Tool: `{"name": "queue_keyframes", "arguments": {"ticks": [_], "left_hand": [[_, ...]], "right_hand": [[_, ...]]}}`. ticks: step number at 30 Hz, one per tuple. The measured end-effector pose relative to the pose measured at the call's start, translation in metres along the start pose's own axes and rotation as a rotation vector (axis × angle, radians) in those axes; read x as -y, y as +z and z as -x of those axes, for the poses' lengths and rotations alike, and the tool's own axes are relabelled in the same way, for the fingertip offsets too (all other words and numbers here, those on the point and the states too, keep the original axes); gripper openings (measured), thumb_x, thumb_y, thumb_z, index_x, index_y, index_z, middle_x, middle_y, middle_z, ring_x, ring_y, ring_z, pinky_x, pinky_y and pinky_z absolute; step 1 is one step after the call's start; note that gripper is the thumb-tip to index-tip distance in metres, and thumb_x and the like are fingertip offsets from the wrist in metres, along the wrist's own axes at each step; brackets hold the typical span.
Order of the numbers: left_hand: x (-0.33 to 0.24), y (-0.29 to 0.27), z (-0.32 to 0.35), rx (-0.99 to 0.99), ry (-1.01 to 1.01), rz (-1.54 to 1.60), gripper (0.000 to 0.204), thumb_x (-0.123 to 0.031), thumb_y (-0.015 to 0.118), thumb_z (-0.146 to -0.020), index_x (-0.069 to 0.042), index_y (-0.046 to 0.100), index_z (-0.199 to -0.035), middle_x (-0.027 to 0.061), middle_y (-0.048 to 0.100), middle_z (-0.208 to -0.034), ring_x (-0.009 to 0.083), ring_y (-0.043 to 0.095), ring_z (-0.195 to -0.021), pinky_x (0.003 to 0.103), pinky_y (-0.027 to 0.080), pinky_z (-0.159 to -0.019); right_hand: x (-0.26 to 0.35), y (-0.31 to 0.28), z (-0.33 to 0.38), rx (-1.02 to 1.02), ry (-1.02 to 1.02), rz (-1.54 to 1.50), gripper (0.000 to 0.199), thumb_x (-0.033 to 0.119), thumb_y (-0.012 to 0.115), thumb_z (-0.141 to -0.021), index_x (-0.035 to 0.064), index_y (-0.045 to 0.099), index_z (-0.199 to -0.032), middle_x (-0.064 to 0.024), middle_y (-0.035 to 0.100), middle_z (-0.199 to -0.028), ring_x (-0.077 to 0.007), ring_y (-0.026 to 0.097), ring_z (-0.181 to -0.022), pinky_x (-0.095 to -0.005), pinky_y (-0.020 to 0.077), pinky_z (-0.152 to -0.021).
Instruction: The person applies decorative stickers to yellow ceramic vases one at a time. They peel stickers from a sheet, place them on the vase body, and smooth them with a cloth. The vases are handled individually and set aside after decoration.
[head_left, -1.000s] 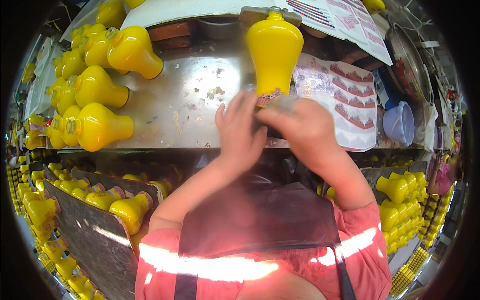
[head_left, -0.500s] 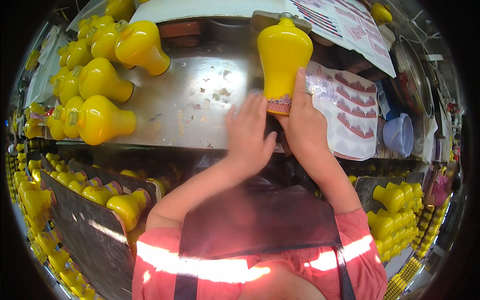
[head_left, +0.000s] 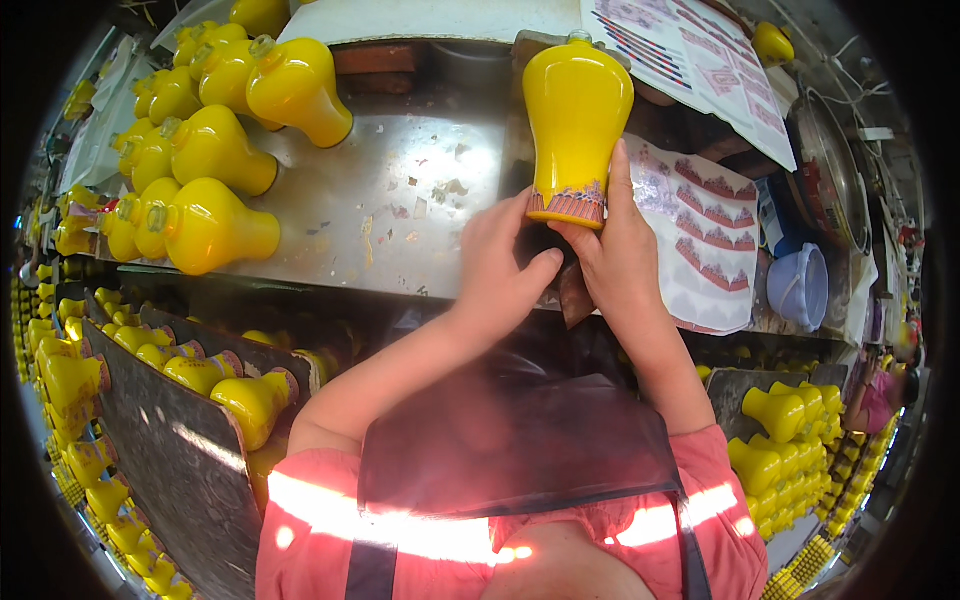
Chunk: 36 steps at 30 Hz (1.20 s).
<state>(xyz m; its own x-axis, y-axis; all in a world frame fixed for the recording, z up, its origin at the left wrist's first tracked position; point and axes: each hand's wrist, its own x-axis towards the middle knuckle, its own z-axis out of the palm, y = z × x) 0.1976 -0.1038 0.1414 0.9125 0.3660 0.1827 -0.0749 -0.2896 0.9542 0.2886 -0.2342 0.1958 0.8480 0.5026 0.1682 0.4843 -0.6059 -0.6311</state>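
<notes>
A glossy yellow vase [head_left: 577, 110] lies with its neck pointing away from me and its base toward me. A patterned pink and blue decal band [head_left: 568, 202] runs round its foot. My right hand [head_left: 622, 250] grips the lower right side, its index finger stretched up along the body and its thumb by the base. Against the left edge of the foot is my left hand [head_left: 500, 262], closed at the band with its fingertips hidden and its thumb held apart. Just right of the vase lies a sheet of curved decals [head_left: 715, 235]. The neck end rests by a dark grey support [head_left: 527, 45].
Several plain yellow vases [head_left: 222, 228] lie on the metal tabletop [head_left: 400, 220] at left. Farther right are a printed sheet [head_left: 700, 75] and a lilac bucket [head_left: 798, 288]. Below the table, boards [head_left: 165, 430] carry more vases on the left, with stacked ones [head_left: 785, 455] at right.
My left hand's fingers have gone from lying spread beside the foot to closing at its left edge. More of the decal band shows. The whole view has shifted slightly.
</notes>
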Motion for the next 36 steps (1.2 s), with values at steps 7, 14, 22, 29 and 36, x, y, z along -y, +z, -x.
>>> {"name": "queue_keyframes", "arguments": {"ticks": [7,14,22,29,36], "left_hand": [[-0.002,0.001,-0.008,-0.050,0.062,-0.356,0.052,-0.021,0.076,-0.076,-0.001,0.066,-0.123,0.0139,0.063,-0.124,0.0357,0.053,-0.122,0.050,0.039,-0.105],[-0.012,-0.010,-0.025,-0.104,0.151,-0.644,0.089,-0.024,0.085,-0.076,-0.015,0.044,-0.155,0.0207,0.046,-0.147,0.0401,0.043,-0.134,0.050,0.038,-0.113],[-0.004,-0.001,-0.050,-0.077,0.412,-0.560,0.088,-0.017,0.092,-0.068,-0.010,0.056,-0.148,0.0192,0.047,-0.150,0.0383,0.055,-0.125,0.044,0.049,-0.106],[-0.001,0.002,-0.042,-0.065,0.315,-0.478,0.098,-0.021,0.094,-0.073,-0.004,0.044,-0.156,0.0232,0.045,-0.154,0.0393,0.055,-0.134,0.044,0.051,-0.107],[0.005,-0.011,-0.041,0.036,0.320,-0.430,0.099,-0.023,0.090,-0.079,-0.002,0.037,-0.159,0.0218,0.043,-0.157,0.0356,0.058,-0.129,0.043,0.048,-0.108]], "right_hand": [[-0.005,-0.003,0.000,0.015,0.003,-0.111,0.099,0.019,0.083,-0.087,0.0035,0.023,-0.164,-0.0227,0.073,-0.115,-0.0367,0.074,-0.104,-0.0394,0.0558,-0.086],[-0.013,-0.006,0.000,0.026,-0.087,0.005,0.097,0.025,0.084,-0.085,0.0031,0.028,-0.162,-0.0263,0.066,-0.131,-0.0397,0.072,-0.106,-0.0405,0.0559,-0.089],[-0.018,-0.019,-0.009,0.099,0.122,-0.258,0.081,0.028,0.078,-0.088,0.0083,0.040,-0.157,-0.0181,0.070,-0.113,-0.0178,0.061,-0.071,-0.0320,0.0508,-0.069],[-0.033,-0.026,-0.015,0.159,0.225,-0.332,0.083,0.029,0.080,-0.081,0.0079,0.045,-0.154,-0.0176,0.072,-0.098,-0.0207,0.062,-0.065,-0.0333,0.0513,-0.069],[-0.044,-0.024,-0.013,0.154,0.169,-0.318,0.054,0.019,0.074,-0.091,0.0047,0.062,-0.142,-0.0045,0.071,-0.104,-0.0049,0.052,-0.062,-0.0228,0.0451,-0.058]]}}
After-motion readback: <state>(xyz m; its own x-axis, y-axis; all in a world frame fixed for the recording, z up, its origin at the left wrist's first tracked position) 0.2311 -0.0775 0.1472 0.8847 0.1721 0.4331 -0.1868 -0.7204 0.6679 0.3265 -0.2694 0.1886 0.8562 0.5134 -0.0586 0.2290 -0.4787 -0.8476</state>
